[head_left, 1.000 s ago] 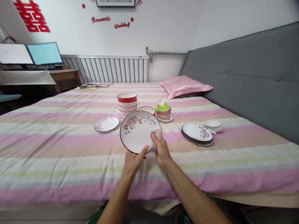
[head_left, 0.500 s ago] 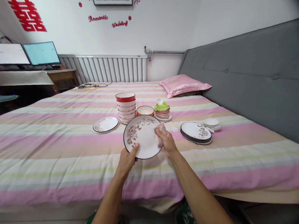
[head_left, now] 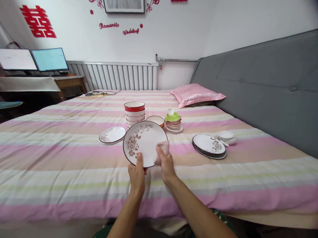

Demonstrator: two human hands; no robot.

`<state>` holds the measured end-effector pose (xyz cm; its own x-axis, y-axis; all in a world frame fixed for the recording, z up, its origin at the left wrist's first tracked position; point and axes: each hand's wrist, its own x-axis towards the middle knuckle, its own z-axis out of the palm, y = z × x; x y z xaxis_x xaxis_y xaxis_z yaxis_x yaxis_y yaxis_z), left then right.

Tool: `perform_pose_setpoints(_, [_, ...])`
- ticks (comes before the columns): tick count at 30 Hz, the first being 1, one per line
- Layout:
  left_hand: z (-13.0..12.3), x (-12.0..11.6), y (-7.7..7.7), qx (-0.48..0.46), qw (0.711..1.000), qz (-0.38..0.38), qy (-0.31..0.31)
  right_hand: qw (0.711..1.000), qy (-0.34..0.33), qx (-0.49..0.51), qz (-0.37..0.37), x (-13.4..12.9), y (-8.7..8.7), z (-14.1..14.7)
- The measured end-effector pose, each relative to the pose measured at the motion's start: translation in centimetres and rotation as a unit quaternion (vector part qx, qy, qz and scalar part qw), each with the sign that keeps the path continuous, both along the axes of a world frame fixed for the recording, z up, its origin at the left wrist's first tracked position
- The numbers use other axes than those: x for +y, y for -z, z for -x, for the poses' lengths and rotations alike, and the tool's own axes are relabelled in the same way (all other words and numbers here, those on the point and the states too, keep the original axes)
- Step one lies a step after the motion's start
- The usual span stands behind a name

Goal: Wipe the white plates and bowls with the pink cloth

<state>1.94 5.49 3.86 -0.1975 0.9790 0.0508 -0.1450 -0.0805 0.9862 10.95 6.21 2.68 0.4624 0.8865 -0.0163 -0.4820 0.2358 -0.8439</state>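
A white plate (head_left: 146, 140) with a brown flower pattern and dark rim is held up, tilted towards me, above the bed. My left hand (head_left: 137, 172) grips its lower edge, thumb on the face and fingers behind. In my right hand (head_left: 166, 164) a pale pink cloth (head_left: 163, 148) is pressed over the plate's lower right rim, the thumb in front. Behind the plate rise a stack of red-and-white bowls (head_left: 135, 114) and an orange-sided bowl (head_left: 155, 120), both partly hidden by it.
Flat plates (head_left: 112, 134) lie at left. At right are a stack of similar plates (head_left: 209, 145) and small white dishes (head_left: 225, 135) with a spoon. A green leaf-shaped dish (head_left: 172, 116) tops a pile behind. Further back lie a pink pillow (head_left: 197, 94) and cables (head_left: 100, 93).
The plate has shifted slightly left. My right hand and the cloth have moved left and down along its rim, from the right side to the lower right. The view has tilted up slightly.
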Motion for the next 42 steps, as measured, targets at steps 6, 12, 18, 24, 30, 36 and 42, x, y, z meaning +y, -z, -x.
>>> perform_pose_setpoints(6, [-1.1, -0.7, 1.2, 0.011, 1.000, 0.022, 0.011, 0.999, -0.012, 0.026, 0.014, -0.6, 0.6, 0.9])
perform_pose_setpoints(12, [1.0, -0.1, 0.1, 0.116, 0.982, 0.021, 0.148, 0.999, 0.024, 0.035, 0.005, 0.1, -0.7, -1.9])
perform_pose_setpoints(18, [3.1, 0.6, -1.5, 0.145, 0.969, 0.009, 0.200, 0.999, 0.035, 0.014, 0.007, 0.4, -1.6, -5.1])
perform_pose_setpoints(24, [2.1, 0.1, -0.9, 0.140, 0.963, 0.077, 0.217, 0.999, -0.002, -0.040, 0.027, 0.3, -1.4, -4.7])
perform_pose_setpoints(30, [0.9, -0.6, 0.5, 0.059, 0.986, 0.035, 0.153, 0.999, 0.010, -0.043, -0.002, 0.2, -1.5, -3.7])
perform_pose_setpoints(36, [-0.3, -0.6, 0.8, -0.012, 0.994, 0.030, 0.101, 0.998, 0.020, -0.059, 0.001, -0.3, -0.6, -0.6])
perform_pose_setpoints(42, [-0.9, -0.4, 0.7, -0.029, 0.997, 0.036, 0.062, 0.997, -0.054, -0.042, 0.027, -0.9, 0.2, 2.3])
